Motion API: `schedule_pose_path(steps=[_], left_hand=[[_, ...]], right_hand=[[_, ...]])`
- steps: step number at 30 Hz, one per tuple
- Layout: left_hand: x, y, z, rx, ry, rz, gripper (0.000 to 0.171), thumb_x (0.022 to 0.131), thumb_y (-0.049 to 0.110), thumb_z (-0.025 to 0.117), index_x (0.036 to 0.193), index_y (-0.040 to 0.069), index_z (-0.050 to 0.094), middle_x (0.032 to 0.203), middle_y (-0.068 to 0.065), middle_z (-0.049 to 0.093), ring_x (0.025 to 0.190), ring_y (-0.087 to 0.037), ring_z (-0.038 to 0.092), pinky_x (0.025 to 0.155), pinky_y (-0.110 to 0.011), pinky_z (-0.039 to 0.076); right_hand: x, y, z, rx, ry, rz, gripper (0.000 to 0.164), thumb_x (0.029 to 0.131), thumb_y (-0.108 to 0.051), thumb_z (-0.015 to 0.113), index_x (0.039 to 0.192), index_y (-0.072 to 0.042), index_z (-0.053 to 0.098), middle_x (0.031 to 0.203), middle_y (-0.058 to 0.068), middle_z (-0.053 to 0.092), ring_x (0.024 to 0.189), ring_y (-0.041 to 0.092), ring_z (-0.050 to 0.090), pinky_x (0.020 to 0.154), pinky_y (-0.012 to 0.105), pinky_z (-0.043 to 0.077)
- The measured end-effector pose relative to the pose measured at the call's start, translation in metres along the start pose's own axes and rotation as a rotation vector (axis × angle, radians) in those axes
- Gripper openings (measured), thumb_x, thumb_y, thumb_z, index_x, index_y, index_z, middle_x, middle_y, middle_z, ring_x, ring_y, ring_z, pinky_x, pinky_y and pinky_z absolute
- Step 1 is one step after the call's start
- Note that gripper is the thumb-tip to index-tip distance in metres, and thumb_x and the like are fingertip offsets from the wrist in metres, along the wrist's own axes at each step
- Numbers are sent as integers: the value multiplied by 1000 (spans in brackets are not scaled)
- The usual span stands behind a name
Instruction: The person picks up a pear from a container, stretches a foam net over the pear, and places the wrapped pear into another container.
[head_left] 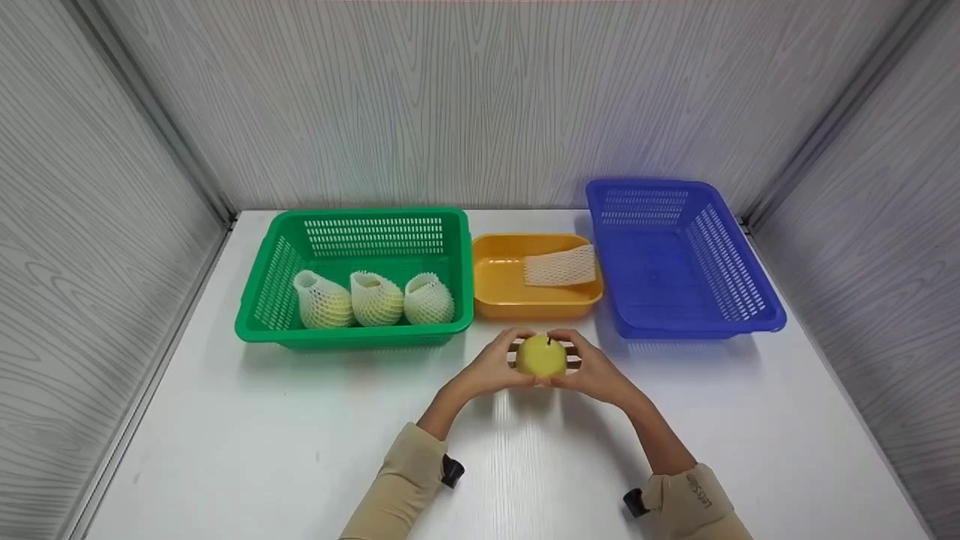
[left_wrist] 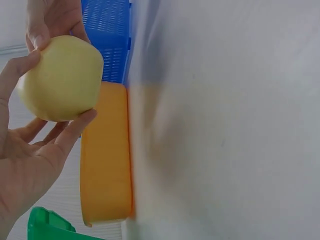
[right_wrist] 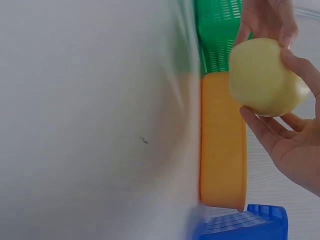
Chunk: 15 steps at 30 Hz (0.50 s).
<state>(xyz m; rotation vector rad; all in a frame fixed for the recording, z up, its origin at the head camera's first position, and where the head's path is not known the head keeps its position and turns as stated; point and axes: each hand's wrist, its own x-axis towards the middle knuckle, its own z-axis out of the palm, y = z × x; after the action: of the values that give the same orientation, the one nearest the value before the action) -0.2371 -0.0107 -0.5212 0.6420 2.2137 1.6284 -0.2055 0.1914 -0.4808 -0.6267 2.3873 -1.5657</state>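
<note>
Both hands hold one round yellow-green pear [head_left: 541,357] with a dark stem on top, raised above the white table. My left hand [head_left: 491,366] curves round its left side and my right hand [head_left: 594,367] round its right. Thumbs lie on the near side and fingers reach round the far side. In the left wrist view the pear [left_wrist: 62,80] is bare and smooth, between thumb and fingertips. The right wrist view shows the same grip on the pear [right_wrist: 265,75]. Just beyond the hands, a flattened white foam net sleeve [head_left: 560,267] lies in an orange tray [head_left: 499,310].
At the left stands a green basket [head_left: 360,342], holding three yellowish fruits in white foam nets [head_left: 377,300] in a row along its near side. A blue basket [head_left: 679,330] stands at the right, beside the orange tray. Pale wood-patterned panels [head_left: 450,97] enclose the table's back and sides.
</note>
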Motion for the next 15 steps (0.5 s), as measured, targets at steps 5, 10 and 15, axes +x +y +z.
schedule_pose_path(steps=[5, 10, 15], left_hand=[[0, -6, 5, -3, 3, -39, 69, 70, 15, 80, 125, 8, 40, 130, -9, 42, 116, -26, 44, 88, -33, 43], [-2, -10, 8, 63, -1, -42, 76, 70, 19, 80, 131, 7, 36, 126, -11, 41, 114, -26, 43, 90, -38, 40], [-4, -14, 10, 144, -12, -53, 77, 71, 23, 80, 133, 6, 38, 123, -11, 40, 111, -24, 43, 94, -40, 36]], right_hand=[[1, 16, 3, 50, -9, 0, 64, 75, 0, 74, 130, 2, 42, 130, 22, 40, 107, 39, 47, 83, 45, 46], [3, 24, 5, 50, -40, 9, 64, 75, 1, 73, 131, 0, 43, 132, 20, 40, 109, 39, 47, 80, 39, 48], [4, 28, 9, 70, -75, 27, 64, 74, 2, 73, 131, 1, 42, 132, 19, 41, 111, 40, 46, 82, 39, 48]])
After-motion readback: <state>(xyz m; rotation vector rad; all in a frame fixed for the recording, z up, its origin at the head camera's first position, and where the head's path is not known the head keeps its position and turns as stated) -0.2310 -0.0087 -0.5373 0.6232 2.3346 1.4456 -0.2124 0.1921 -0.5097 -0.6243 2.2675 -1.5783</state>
